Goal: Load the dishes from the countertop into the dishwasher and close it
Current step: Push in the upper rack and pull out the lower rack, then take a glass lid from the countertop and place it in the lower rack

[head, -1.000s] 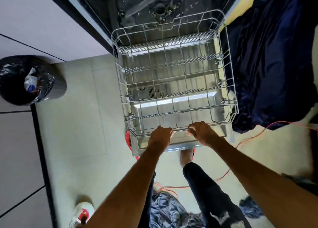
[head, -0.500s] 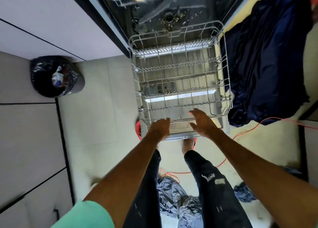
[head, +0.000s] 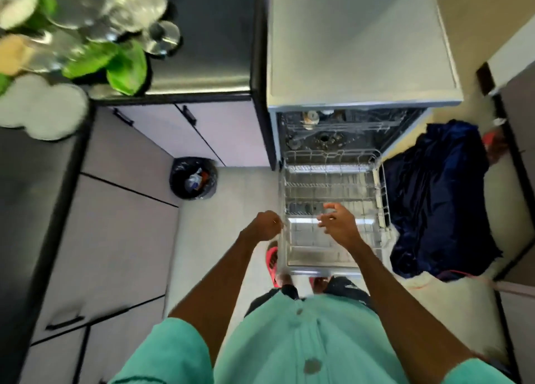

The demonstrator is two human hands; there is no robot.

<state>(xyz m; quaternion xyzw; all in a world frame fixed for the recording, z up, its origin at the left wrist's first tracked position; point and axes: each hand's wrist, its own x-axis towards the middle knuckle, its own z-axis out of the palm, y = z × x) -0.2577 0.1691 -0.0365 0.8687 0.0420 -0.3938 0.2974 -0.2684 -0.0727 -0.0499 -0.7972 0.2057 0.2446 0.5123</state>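
We stand at the open dishwasher. Its door is folded down flat and the lower rack is drawn out over it. Inside the tub, the upper rack shows just under the top edge.

Our left hand hangs above the left edge of the lower rack, back towards us. The fingers are clenched under, with nothing in them that we can see. Our right hand hovers over the front half of the rack, released, its fingers spread and slightly bent, gripping nothing. We cannot tell how high either hand is above the wires.

The dishes sit on the dark countertop at the upper left, well apart from the rack. They are blurred, but we make out green plates, clear glassware, a shiny round lid and white plates.

Pale cupboard doors run beneath the countertop. A black-lined bin stands on the floor between them and the dishwasher. To the right of the rack a dark blue cloth is heaped on the floor, and an orange cable trails past its near edge. A red slipper shows beside the door's left corner, and our green shirt fills the bottom of the view.
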